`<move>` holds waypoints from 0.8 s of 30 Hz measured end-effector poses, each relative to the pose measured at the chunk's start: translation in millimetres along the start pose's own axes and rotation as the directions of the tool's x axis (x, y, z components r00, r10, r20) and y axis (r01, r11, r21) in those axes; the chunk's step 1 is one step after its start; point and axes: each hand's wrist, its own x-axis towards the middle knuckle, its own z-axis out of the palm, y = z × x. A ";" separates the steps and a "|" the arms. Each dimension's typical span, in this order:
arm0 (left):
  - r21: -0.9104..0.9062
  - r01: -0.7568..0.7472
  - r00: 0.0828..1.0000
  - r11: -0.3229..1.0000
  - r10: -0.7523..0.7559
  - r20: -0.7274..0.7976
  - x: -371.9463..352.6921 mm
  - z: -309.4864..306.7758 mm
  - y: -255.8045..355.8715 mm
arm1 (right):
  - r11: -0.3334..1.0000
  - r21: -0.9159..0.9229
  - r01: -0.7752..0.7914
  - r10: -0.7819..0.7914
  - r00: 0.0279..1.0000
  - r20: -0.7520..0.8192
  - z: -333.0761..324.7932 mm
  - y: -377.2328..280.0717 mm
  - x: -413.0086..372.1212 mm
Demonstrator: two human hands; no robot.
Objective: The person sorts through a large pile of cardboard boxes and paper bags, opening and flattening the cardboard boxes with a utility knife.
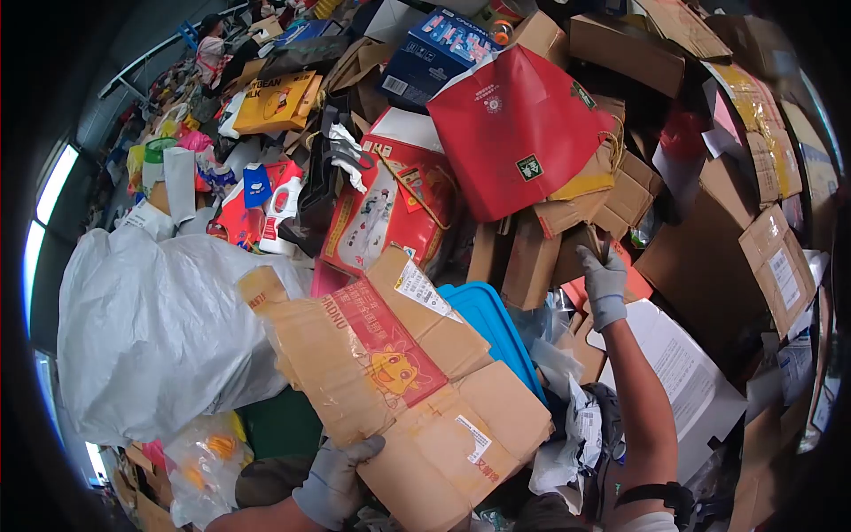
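The left hand [335, 479] (grey-gloved) clamps the near edge of a flattened brown cardboard box with red print [399, 372], which fans upward from the grip. The right hand [605, 285] touches a brown cardboard scrap [572, 239]; I cannot tell whether it has closed.

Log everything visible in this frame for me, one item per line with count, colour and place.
flattened cardboard box: one, brown with a red printed panel, bottom centre
blue plastic lid: one, blue, under that box
white plastic sack: one, white, left
red paper bag: one, red, top centre
dark blue carton: one, top centre
yellow box: one, upper left
detergent bottle: one, white, left of centre
cardboard boxes: many, brown, right side
cardboard scraps: several, brown, centre
other person: one, far upper left
left hand: grey glove, gripping the flattened cardboard box
right hand: grey glove, on the cardboard scraps, grip unclear
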 end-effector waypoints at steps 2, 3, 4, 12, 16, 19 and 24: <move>-0.059 -0.019 0.999 0.998 0.021 0.028 -7.5 8.8 11.3 | 0.979 -0.121 0.165 -0.160 0.986 0.049 -29.0 -51.2 17.2; -0.084 -0.012 0.999 0.996 0.016 0.045 -15.8 17.6 18.8 | 0.957 -0.181 0.226 -0.214 0.973 0.083 -32.9 -92.0 17.5; -0.104 -0.002 0.998 0.995 0.009 0.065 -27.4 22.5 24.6 | 0.928 -0.239 0.285 -0.265 0.958 0.112 -35.5 -139.4 8.9; -0.089 -0.096 0.976 0.991 0.111 0.186 -40.3 -25.6 -7.7 | 0.205 -0.870 0.448 -0.607 0.756 0.246 -57.4 -304.0 -154.0; -0.049 -0.325 0.913 0.944 0.327 0.243 -7.1 -78.8 -42.0 | 0.730 -0.566 0.383 -0.506 0.860 -0.070 -72.7 -345.5 -249.5; 0.068 -0.531 0.827 0.845 0.498 0.260 -10.3 -133.6 -61.8 | 0.544 -0.717 0.436 -0.646 0.763 -0.027 -71.5 -300.4 -301.7; 0.494 -0.593 0.803 0.636 0.510 0.308 -132.2 -226.9 -31.1 | 0.931 -0.338 0.135 -0.256 0.902 -0.346 -91.8 -232.5 -332.9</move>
